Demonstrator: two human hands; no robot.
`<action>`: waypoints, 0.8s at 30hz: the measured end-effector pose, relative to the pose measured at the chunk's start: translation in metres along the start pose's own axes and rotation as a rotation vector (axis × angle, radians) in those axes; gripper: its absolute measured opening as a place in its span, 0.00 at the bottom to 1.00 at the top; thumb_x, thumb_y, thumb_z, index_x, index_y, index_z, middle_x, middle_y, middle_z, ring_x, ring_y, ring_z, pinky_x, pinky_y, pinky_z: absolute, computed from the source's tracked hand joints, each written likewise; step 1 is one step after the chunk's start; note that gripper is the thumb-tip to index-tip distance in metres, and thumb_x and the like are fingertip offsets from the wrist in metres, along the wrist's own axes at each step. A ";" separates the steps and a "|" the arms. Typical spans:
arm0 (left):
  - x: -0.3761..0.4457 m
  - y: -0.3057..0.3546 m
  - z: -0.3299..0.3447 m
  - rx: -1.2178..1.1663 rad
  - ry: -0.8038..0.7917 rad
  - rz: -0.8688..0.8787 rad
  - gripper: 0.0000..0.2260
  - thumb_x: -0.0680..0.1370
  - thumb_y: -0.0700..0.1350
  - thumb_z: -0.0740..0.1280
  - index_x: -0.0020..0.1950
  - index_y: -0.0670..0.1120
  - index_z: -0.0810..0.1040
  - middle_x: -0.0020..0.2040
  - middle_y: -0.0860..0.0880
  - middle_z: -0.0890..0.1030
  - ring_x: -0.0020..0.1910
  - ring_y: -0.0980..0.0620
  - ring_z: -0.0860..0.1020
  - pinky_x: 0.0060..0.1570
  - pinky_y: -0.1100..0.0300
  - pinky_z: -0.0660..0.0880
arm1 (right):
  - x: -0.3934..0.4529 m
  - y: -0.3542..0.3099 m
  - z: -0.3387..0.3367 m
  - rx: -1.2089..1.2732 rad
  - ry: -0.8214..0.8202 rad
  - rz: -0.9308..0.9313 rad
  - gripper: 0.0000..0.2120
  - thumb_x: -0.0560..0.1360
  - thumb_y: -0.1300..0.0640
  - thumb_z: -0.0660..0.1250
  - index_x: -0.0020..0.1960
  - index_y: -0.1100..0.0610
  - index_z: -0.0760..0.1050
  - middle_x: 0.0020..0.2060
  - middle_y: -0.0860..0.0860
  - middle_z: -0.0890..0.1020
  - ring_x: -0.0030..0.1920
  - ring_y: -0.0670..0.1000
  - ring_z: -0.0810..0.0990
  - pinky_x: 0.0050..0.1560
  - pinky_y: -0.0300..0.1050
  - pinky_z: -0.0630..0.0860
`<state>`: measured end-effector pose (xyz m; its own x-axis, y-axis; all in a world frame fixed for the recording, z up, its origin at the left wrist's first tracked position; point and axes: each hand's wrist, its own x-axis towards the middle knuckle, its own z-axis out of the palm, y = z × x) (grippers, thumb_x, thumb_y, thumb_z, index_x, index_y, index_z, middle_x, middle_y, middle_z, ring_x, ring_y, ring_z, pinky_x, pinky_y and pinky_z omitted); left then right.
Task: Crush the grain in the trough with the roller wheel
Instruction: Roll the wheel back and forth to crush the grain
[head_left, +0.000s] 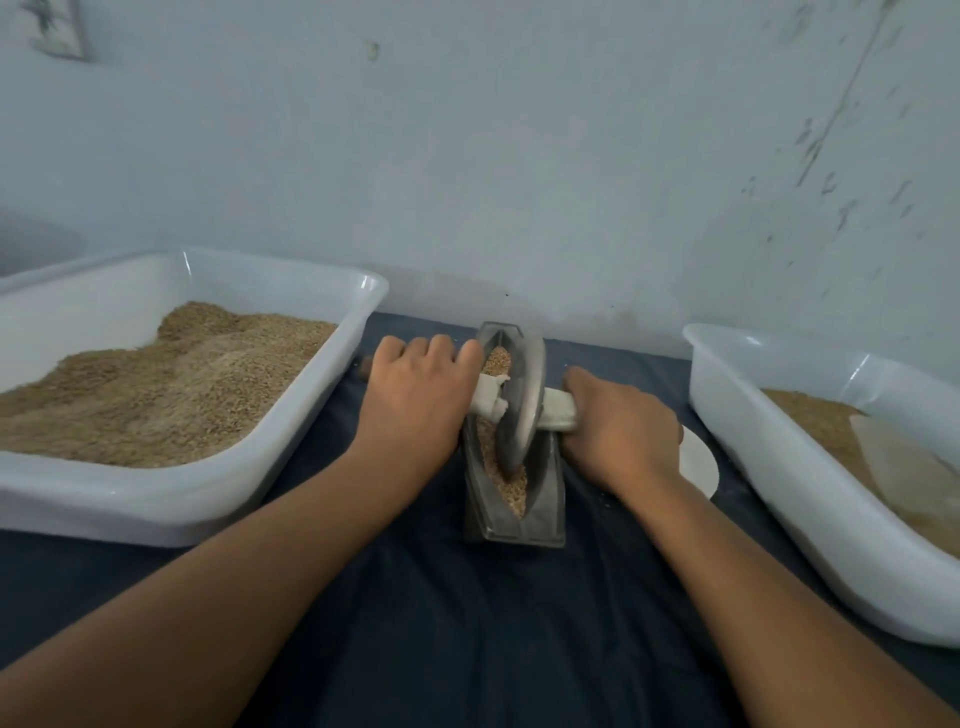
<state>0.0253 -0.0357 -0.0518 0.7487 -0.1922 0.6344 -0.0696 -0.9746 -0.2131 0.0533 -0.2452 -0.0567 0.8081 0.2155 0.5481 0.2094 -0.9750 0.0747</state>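
Head view: L hand (421, 384) & R hand (621, 423) each clenched round axle (558, 410) ends, arms outstretched, wheel (519, 405) upright in trough (545, 499) w/ grain (511, 486).

The trough (511, 499) sits in the middle of the table (441, 623), close to the wall (519, 156). The roller wheel (519, 400) stands in it, on the grain (511, 486). A left tub (171, 499) (with grain inside) and a right tub (769, 499) sit at its sides.
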 end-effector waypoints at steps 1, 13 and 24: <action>0.000 0.001 -0.002 0.002 -0.005 0.003 0.17 0.68 0.38 0.69 0.50 0.50 0.65 0.41 0.51 0.66 0.38 0.49 0.68 0.44 0.54 0.64 | -0.002 -0.001 -0.001 0.002 0.007 0.008 0.11 0.69 0.51 0.66 0.40 0.48 0.63 0.26 0.45 0.68 0.25 0.46 0.64 0.27 0.41 0.54; -0.015 0.002 -0.012 -0.030 0.006 0.019 0.21 0.67 0.40 0.71 0.52 0.50 0.63 0.43 0.50 0.66 0.40 0.49 0.64 0.47 0.53 0.66 | -0.026 -0.009 -0.015 -0.040 0.110 0.027 0.10 0.69 0.53 0.68 0.41 0.49 0.65 0.31 0.45 0.74 0.29 0.52 0.64 0.30 0.43 0.46; -0.015 0.003 -0.012 -0.024 -0.004 0.011 0.20 0.67 0.41 0.71 0.52 0.50 0.65 0.43 0.50 0.68 0.41 0.49 0.69 0.48 0.52 0.67 | -0.025 -0.009 -0.015 -0.002 0.083 0.040 0.09 0.70 0.53 0.68 0.42 0.48 0.67 0.32 0.45 0.75 0.29 0.51 0.67 0.30 0.43 0.48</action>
<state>0.0064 -0.0373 -0.0530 0.7502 -0.2025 0.6295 -0.0939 -0.9749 -0.2018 0.0231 -0.2427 -0.0586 0.7673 0.1713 0.6180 0.1765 -0.9829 0.0533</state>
